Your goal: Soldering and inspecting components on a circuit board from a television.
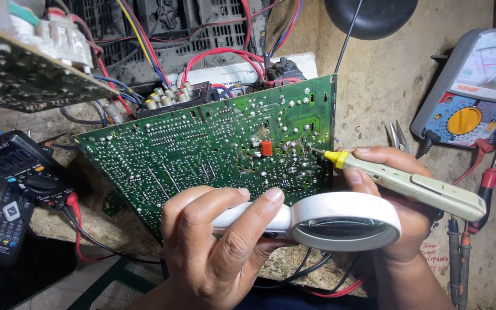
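Observation:
A large green circuit board [202, 155] lies solder side up in the middle, with a small orange component [266, 148] on it. My left hand [213, 247] grips the white handle of a round white magnifying glass [345, 221], held low in front of the board's near edge. My right hand [386, 195] holds a beige pen-shaped probe tool [414, 185] with a yellow collar; its thin metal tip touches the board just right of the orange component.
An analog multimeter [475, 86] with a yellow dial rests at the right, with red and black test leads [489, 183] below it. A black digital multimeter [18, 166] and a remote control [8, 224] lie at the left. Another board [24, 74] and coloured wires [144, 46] sit behind.

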